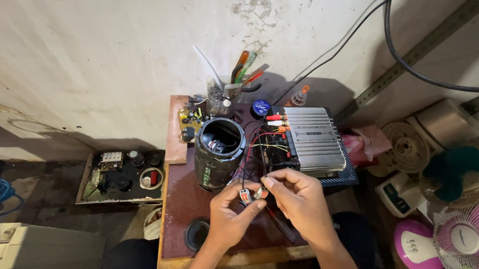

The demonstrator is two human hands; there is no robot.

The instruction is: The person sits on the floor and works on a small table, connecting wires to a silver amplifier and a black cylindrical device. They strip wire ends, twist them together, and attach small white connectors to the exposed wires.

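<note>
Warm, fairly dim light falls from above and in front of me, brightest on the pale wall (114, 48) and weak at the left edge. The tool jar (220, 98) casts a soft shadow rightwards on the wall. My fingers (262, 184) are slightly soft, and the frame edges bend outward.
</note>
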